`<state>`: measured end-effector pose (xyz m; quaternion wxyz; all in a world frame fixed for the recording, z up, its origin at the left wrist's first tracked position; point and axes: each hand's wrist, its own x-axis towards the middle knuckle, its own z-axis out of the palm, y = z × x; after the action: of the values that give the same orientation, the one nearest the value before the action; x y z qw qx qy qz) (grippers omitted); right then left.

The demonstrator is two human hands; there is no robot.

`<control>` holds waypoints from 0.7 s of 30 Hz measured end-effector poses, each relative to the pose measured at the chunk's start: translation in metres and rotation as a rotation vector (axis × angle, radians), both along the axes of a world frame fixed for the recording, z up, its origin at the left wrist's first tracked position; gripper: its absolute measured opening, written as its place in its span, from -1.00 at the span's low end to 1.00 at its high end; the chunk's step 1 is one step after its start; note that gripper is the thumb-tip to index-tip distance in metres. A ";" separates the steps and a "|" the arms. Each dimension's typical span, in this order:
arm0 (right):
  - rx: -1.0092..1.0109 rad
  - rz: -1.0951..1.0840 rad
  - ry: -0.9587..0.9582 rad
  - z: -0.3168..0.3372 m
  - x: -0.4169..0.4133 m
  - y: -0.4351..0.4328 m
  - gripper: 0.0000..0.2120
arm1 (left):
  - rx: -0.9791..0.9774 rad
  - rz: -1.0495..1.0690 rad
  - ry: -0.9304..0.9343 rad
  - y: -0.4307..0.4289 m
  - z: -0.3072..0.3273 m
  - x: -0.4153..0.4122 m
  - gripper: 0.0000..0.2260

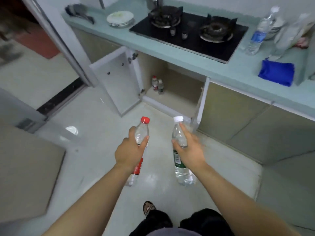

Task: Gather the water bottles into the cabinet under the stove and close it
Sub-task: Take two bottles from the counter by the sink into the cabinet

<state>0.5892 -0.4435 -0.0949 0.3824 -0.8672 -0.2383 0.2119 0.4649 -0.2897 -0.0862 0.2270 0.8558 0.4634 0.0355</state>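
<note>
My left hand [130, 150] grips a clear water bottle with a red cap and red label [142, 132]. My right hand [190, 150] grips a clear bottle with a white cap and green label [179, 133]. Both bottles hang above the floor in front of the open cabinet [179, 99] under the black gas stove [189, 33]. The cabinet's left door [117, 80] stands swung wide, the right door [202, 103] edge-on. Two small bottles [157, 84] stand inside at the back left. Another water bottle with a blue label [260, 31] stands on the counter, right of the stove.
On the pale green counter [187, 57] are a stack of white plates [120, 18], a folded blue cloth [277, 73] and clear plastic bags at the far right. A doorway with a dark threshold opens at left. My foot in a sandal [148, 207] is on the white tiled floor.
</note>
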 end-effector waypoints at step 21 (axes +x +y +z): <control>-0.017 0.008 0.045 -0.050 0.185 0.331 -0.42 | -0.045 -0.136 0.074 0.344 -0.042 0.202 -0.47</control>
<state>0.7738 -0.1123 -0.1445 0.3793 -0.8646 -0.2311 0.2349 0.6673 0.0544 -0.1283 0.2305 0.8808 0.4130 -0.0221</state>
